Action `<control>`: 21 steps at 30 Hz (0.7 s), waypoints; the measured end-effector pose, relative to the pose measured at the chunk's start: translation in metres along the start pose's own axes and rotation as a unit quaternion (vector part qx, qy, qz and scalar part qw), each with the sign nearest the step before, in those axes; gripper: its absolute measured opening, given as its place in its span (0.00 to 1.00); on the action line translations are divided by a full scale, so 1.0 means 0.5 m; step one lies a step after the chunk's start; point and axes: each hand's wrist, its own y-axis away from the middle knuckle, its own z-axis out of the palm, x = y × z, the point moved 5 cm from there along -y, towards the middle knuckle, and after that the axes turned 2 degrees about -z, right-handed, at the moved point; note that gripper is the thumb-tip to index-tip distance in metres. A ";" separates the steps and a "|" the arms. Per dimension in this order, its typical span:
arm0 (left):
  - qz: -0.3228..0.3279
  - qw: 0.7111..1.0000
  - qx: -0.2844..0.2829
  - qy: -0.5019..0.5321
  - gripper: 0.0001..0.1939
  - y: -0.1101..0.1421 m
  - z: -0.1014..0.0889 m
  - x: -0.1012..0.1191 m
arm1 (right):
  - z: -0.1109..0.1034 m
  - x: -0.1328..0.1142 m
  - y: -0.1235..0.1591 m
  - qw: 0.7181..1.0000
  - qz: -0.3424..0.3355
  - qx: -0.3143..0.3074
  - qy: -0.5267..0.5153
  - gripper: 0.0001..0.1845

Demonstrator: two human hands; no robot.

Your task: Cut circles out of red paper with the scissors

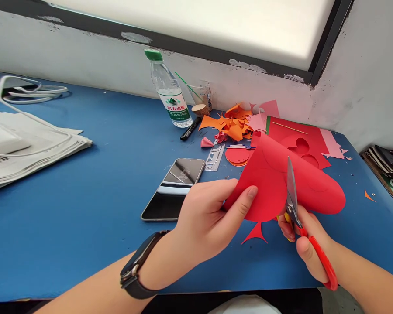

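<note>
My left hand (212, 218) pinches a sheet of red paper (265, 187) between thumb and fingers, holding it above the table. Faint curved outlines show on the sheet, and its right part curls over. In my right hand (314, 244) are scissors (292, 196) with red handles and metal blades, pointing upward. One blade lies in front of the red paper, at the edge of its rounded part; the other blade is hidden behind the sheet. A small red paper scrap (256, 233) lies on the table below the sheet.
A phone (170, 192) lies left of the paper. Behind stand a water bottle (172, 96) and a cup (203, 93), near a black marker (190, 129), a stencil ruler (215, 156) and orange paper scraps (234, 124). Newspapers (52, 141) and a white cable (36, 89) occupy the left.
</note>
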 end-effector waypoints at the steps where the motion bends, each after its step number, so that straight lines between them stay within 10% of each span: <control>1: -0.001 1.000 -0.001 -0.001 0.21 0.001 0.000 0.000 | 0.001 -0.001 0.000 1.000 -0.002 0.004 0.003 0.44; 21: -0.011 1.000 0.007 0.003 0.21 -0.001 -0.004 0.000 | -0.006 0.005 -0.005 0.998 0.062 -0.023 -0.016 0.49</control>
